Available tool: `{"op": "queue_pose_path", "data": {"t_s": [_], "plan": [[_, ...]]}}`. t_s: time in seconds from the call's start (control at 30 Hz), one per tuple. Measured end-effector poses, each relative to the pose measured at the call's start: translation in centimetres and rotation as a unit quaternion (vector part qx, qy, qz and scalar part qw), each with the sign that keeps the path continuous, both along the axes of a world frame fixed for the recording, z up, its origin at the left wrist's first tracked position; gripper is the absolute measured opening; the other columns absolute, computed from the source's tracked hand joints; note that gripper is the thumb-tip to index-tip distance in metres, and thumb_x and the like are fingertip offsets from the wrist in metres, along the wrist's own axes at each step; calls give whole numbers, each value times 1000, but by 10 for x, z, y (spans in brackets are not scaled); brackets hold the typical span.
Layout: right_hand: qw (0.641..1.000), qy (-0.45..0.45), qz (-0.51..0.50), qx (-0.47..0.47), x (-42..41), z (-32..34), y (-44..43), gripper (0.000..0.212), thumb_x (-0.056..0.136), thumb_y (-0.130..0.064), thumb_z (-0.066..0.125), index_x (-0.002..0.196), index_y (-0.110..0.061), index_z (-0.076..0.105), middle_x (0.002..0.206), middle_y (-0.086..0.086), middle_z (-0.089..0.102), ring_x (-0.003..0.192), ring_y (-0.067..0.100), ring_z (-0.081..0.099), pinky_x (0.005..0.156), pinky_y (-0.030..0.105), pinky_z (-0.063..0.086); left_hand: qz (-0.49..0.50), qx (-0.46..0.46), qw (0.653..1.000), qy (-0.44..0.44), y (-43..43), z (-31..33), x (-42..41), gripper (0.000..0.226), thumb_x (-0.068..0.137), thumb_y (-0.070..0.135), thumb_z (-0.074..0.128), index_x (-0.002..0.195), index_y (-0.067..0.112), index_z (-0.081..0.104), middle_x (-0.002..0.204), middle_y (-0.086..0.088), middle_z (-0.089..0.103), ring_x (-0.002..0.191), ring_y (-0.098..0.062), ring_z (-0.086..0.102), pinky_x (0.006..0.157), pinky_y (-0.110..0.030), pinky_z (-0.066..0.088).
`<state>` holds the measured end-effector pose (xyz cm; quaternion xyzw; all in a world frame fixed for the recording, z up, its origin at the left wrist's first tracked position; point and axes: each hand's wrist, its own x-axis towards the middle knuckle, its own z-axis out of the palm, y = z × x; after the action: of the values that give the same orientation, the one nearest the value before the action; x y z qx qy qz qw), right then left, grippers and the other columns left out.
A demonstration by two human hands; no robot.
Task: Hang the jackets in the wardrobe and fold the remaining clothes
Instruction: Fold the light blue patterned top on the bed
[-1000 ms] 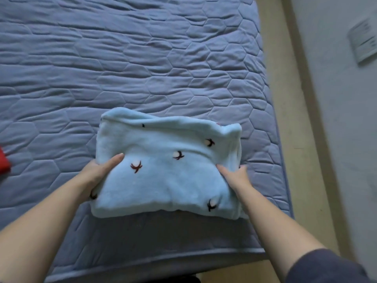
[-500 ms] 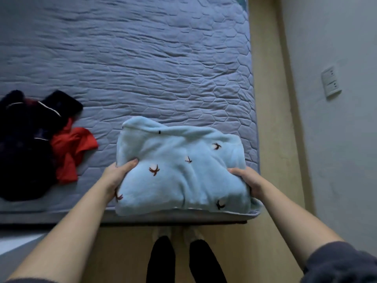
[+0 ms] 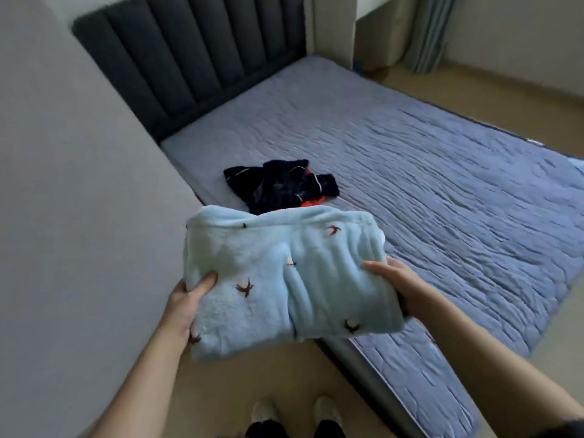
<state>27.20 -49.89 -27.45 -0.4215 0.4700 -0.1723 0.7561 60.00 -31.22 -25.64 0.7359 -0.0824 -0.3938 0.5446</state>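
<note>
Fingers (image 3: pixel 207 279) of my left hand (image 3: pixel 185 308) and right hand (image 3: pixel 401 281) clamped on folded blue fleece garment (image 3: pixel 284 279), held over bed (image 3: pixel 442 184) corner, dark clothes pile (image 3: pixel 281 184) on bed behind.

1. Dim, flat, cool light; shadows are soft.
2. Brightest by the curtain (image 3: pixel 427 33) at top right.
3. Motion blur smears the quilted bed (image 3: pixel 442 191) and the left wall (image 3: pixel 63 216).
4. Wide-angle bending slants lines near the edges.
</note>
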Motion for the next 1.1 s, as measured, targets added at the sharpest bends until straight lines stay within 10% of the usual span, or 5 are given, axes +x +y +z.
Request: {"op": "queue_pose_path", "data": {"t_s": [0.7,1.1], "plan": [[841,-151,509,-105,276,107,387,42,71,-32,75,108,-14,66,97,10,74,87,26,72,61,30,57,489,-60,856,-157,560,106,-67,66,47,53,80,104,21,69,96,-3,74,88,-27,71,81,-43,55],[542,-288,785,-87,321,184,764,48,78,-46,73,122,-37,59,122,2,66,110,26,64,90,48,53,705,68,650,-275,844,176,-210,65,66,49,77,119,15,58,106,-7,65,88,-21,63,68,-33,51]]}}
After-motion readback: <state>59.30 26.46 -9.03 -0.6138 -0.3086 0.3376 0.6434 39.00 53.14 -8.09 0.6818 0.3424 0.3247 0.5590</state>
